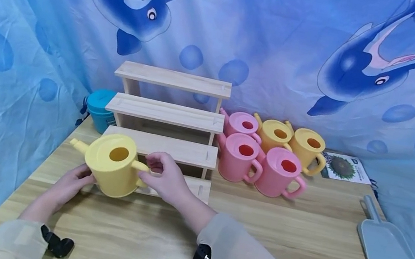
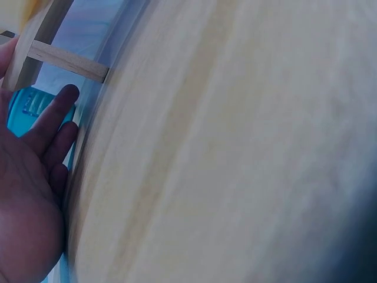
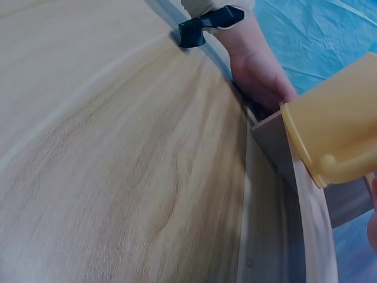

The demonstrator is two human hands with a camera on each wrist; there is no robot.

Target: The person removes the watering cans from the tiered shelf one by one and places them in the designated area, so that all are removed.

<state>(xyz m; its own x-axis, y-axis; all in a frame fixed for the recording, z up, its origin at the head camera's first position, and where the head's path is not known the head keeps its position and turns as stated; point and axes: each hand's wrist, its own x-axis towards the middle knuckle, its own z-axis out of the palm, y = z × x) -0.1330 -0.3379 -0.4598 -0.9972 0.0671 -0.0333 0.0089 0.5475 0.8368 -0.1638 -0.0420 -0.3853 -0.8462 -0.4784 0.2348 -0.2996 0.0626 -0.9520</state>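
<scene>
A yellow watering can (image 1: pixel 109 175) is at the left end of the low step of a wooden tiered shelf (image 1: pixel 170 148), its spout pointing left. My right hand (image 1: pixel 170 179) pinches the can's handle between thumb and fingers. On the can's lower left side is my left hand (image 1: pixel 70 184), its fingertips partly hidden behind the can. The left wrist view shows that hand (image 2: pixel 29 200) with several fingers extended and loose beside the shelf end. In the right wrist view the can's base (image 3: pixel 303 147) meets the shelf board's edge.
Pink watering cans (image 1: pixel 234 164) and yellow ones (image 1: pixel 308 149) stand right of the shelf. A teal lidded container (image 1: pixel 101 106) is behind its left side. A seed packet (image 1: pixel 346 168) and a grey dustpan (image 1: pixel 387 244) lie at the right. A blue dolphin-print curtain surrounds the table.
</scene>
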